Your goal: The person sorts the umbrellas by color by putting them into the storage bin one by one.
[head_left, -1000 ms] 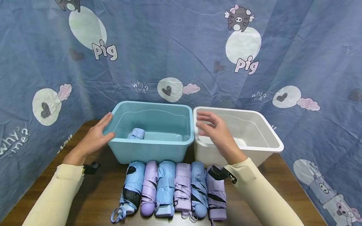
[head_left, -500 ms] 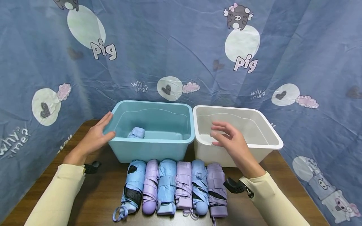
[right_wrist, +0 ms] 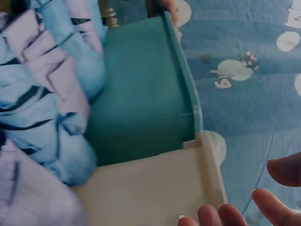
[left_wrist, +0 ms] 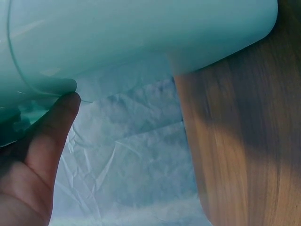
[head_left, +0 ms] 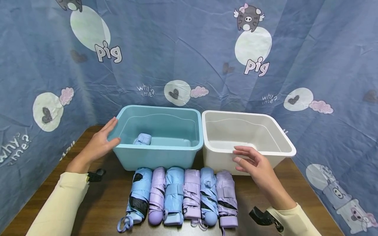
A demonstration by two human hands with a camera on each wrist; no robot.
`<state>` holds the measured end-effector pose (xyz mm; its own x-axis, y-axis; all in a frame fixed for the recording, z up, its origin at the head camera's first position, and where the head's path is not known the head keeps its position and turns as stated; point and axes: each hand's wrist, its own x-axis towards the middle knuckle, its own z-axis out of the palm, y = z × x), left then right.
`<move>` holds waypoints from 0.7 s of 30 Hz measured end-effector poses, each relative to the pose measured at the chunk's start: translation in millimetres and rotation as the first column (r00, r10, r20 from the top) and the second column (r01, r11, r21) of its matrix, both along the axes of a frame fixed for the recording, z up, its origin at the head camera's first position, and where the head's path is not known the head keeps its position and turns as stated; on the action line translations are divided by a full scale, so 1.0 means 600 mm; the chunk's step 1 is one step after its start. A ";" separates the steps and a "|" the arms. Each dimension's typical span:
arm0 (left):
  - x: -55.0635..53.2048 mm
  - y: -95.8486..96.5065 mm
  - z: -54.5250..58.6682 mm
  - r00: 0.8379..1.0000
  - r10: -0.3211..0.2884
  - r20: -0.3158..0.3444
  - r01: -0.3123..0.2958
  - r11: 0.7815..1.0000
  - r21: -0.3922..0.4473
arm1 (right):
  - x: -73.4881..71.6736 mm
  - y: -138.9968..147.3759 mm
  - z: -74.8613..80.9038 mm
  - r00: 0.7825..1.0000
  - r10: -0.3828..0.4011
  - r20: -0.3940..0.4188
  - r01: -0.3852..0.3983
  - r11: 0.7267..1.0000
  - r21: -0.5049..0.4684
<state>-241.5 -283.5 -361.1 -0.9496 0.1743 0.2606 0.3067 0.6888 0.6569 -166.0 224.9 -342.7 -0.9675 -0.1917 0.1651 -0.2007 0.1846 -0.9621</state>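
Observation:
My left hand (head_left: 98, 144) rests on the left end of the teal bin (head_left: 156, 159), fingers extended along the rim and thumb near the front corner. In the left wrist view a fingertip (left_wrist: 70, 101) meets the teal rim. My right hand (head_left: 255, 165) hovers in front of the white bin (head_left: 218, 160), fingers loosely bent and holding nothing. Folded umbrellas lie side by side before the bins, alternating blue and purple, from a blue umbrella (head_left: 141, 182) at left to a purple umbrella (head_left: 226, 191) at right. Inside the teal bin lies a light blue bundle (head_left: 143, 139), partly hidden by the front wall.
Both bins stand rim to rim on a brown wooden table (head_left: 109, 203). Close behind them hangs a blue patterned cloth (head_left: 189, 49). A wrist strap (head_left: 124, 223) loops from the leftmost umbrella's handle toward the front.
My right hand has moved right and toward me, from over the white bin's left rim to in front of its front wall. My left hand, the bins and the umbrellas stay put.

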 end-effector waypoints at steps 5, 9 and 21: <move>0.000 -0.001 0.003 1.000 -0.009 -0.002 0.009 1.000 0.009 | 0.011 0.009 -0.022 1.000 -0.017 -0.003 0.017 0.999 0.031; -0.001 -0.001 0.003 1.000 -0.010 0.003 0.010 1.000 0.013 | 0.015 0.013 -0.037 1.000 -0.026 0.018 0.025 0.999 0.027; -0.003 -0.001 -0.003 1.000 0.005 -0.003 -0.005 1.000 -0.006 | 0.024 0.018 -0.081 0.991 -0.061 0.116 0.057 0.998 0.032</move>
